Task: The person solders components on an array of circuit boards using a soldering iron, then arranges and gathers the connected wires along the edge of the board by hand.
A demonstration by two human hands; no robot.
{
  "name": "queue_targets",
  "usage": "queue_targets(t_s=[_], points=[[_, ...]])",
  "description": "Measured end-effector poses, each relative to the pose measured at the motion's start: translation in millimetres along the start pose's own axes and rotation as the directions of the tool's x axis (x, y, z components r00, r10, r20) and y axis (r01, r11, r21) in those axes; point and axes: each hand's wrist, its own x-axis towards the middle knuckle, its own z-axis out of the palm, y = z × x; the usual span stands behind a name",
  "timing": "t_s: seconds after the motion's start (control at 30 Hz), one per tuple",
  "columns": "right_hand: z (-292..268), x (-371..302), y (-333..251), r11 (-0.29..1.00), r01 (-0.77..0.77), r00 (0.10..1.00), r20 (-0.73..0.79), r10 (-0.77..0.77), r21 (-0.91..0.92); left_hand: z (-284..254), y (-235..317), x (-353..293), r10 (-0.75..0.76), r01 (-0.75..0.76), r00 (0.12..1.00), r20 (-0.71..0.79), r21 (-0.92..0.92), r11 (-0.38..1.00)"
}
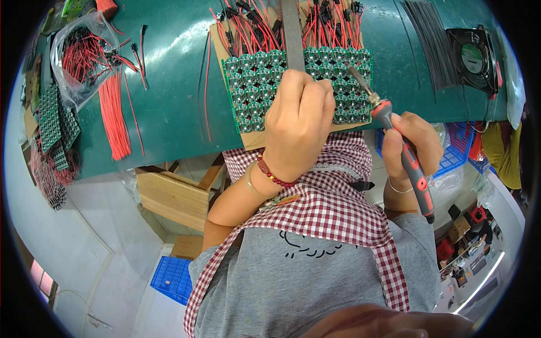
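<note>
My right hand (414, 143) is closed round a grey and red soldering iron (414, 166). Its metal tip slants up and left over the right panel of green circuit boards (355, 84); whether it touches them I cannot tell. My left hand (298, 121) has its fingers bent and pressed together over the inner edges of the two panels. What those fingers pinch, if anything, is hidden. The left panel of circuit boards (248, 90) lies beside it. A flat metal bar (292, 34) runs from the far edge down to my left knuckles. Red wires with black connectors (248, 28) fan out beyond both panels.
On the green table (174, 73), a clear bag of red wires (84, 56) and a red wire bundle (114, 115) lie left. More circuit boards (51, 115) hang at the far left edge. Black wires (431, 45) and a black fan (476, 59) are on the right. Below is a wooden drawer (172, 194).
</note>
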Motion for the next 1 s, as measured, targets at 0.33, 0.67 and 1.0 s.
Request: queue_targets(t_s=[0.33,0.67,1.0], points=[[10,1,10,1.0,0.013,0.998,0.066,-0.014,0.014,3,-3,-2,-0.02,0.017,0.998,0.067,0.05,0.999],[11,7,4,0.998,0.052,0.988,0.144,-0.047,-0.035,7,-4,-1,-0.006,0.004,1.0,0.025,0.093,0.996],[-14,4,-6,0.998,0.064,0.991,0.121,-0.062,-0.01,-1,-2,-8,-0.046,0.048,0.998,0.043,-0.053,0.997]])
